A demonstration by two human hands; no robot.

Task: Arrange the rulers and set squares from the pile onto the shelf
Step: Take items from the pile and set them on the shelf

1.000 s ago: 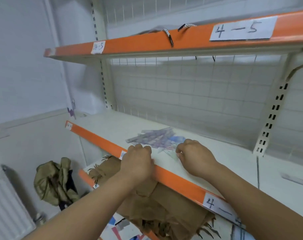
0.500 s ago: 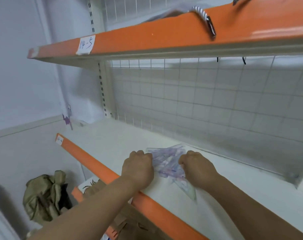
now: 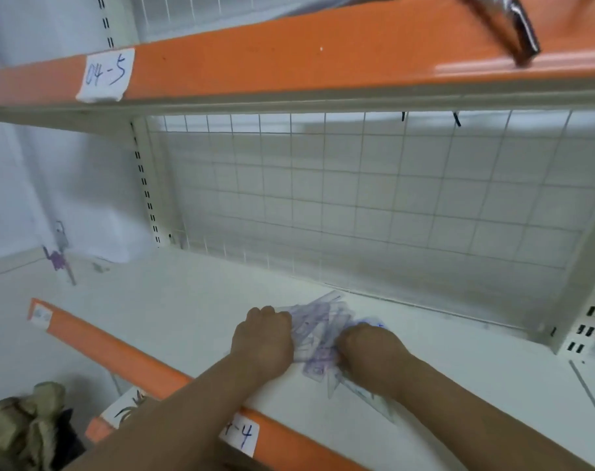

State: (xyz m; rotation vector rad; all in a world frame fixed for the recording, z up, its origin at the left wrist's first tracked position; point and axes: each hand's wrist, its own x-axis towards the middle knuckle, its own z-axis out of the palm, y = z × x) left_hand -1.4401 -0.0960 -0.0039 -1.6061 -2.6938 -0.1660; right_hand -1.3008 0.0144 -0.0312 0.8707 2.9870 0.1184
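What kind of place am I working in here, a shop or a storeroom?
Most likely a storeroom or shop stockroom. The shelf is metal retail racking with orange edge strips, handwritten bay labels such as "04-5", a wire mesh back panel and slotted uprights.

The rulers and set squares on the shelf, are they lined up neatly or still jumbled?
Jumbled: the rulers and set squares overlap at mixed angles between the left hand and right hand.

hands: 2 (image 3: 262, 341) | pile of rulers and set squares: 1 (image 3: 318, 329) | shelf labels: 2 (image 3: 105, 74)
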